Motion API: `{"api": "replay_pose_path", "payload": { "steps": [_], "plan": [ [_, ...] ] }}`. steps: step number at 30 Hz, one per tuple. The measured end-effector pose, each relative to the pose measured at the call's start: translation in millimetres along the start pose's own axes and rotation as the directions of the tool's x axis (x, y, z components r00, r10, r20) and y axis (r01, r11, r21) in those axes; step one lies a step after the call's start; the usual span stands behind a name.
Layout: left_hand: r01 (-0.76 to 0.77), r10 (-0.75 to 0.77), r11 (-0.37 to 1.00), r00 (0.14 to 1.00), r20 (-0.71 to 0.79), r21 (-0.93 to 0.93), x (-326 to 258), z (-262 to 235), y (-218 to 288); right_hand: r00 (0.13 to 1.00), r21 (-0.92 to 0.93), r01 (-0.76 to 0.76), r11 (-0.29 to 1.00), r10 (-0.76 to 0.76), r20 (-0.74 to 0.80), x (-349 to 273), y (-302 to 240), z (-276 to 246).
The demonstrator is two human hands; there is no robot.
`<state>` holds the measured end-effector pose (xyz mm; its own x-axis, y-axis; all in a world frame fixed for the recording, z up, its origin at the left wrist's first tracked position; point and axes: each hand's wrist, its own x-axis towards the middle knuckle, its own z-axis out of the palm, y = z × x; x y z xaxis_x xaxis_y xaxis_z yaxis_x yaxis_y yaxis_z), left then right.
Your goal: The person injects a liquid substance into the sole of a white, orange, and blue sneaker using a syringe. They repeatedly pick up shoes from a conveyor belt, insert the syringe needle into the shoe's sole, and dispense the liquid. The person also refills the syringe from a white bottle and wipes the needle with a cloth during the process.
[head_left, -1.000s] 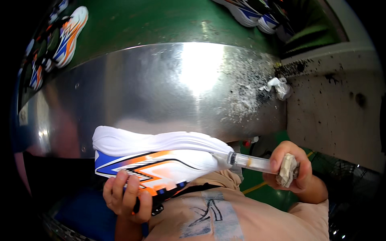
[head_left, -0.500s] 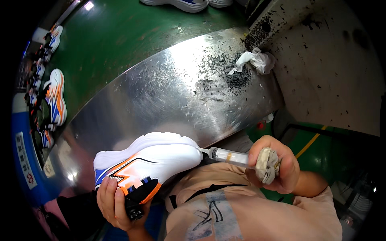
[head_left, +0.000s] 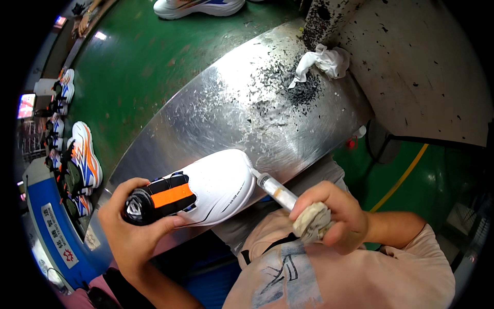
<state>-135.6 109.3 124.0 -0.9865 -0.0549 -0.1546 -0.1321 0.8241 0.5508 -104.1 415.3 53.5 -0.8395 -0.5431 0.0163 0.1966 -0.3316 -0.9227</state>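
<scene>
A white sneaker (head_left: 221,180) with orange and black parts on its upper sits above the near edge of the metal table, toe pointing right. My left hand (head_left: 128,229) is closed round its heel end, by a round black thing (head_left: 138,207) at the shoe's opening. In my right hand (head_left: 342,213) is a clear syringe (head_left: 278,190), held at its plunger end. A wad of dirty whitish cloth or tape (head_left: 312,221) covers that end. The syringe tip meets the toe edge of the sole; whether it touches cannot be told.
Black crumbs and a crumpled white tissue (head_left: 332,62) lie on the metal table (head_left: 206,118). Right of it rises a stained grey panel (head_left: 427,82). Beyond runs a green surface (head_left: 149,67) with a shoe (head_left: 200,7) at the top. Several sneakers (head_left: 85,154) line the left.
My left hand has rolled the sneaker over, so its upper now faces up instead of its side. The right hand has moved slightly left and down, tilting the syringe more steeply.
</scene>
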Motion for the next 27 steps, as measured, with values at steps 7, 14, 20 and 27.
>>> {"api": "replay_pose_path", "payload": {
  "steps": [7, 14, 20, 27],
  "plan": [
    [0.074, -0.055, 0.979, 0.993, 0.105, -0.189, 27, -12, 3, 0.969, -0.198, 0.202, 0.959, -0.167, 0.180, 6, 2, -5],
    [0.250, -0.250, 0.853, 0.966, 0.061, -0.458, 34, -41, -38, 0.966, -0.199, 0.153, 0.968, -0.189, -0.178, 31, -24, -28],
    [0.105, -0.248, 0.901, 0.921, -0.300, -0.421, -18, 16, -41, 0.989, -0.189, 0.057, 0.980, -0.082, -0.125, 86, 24, 15],
    [0.028, -0.295, 0.848, 0.854, -0.427, -0.530, -29, 47, -26, 0.994, 0.027, -0.111, 0.993, 0.111, -0.008, 100, 47, 47]
  ]
}}
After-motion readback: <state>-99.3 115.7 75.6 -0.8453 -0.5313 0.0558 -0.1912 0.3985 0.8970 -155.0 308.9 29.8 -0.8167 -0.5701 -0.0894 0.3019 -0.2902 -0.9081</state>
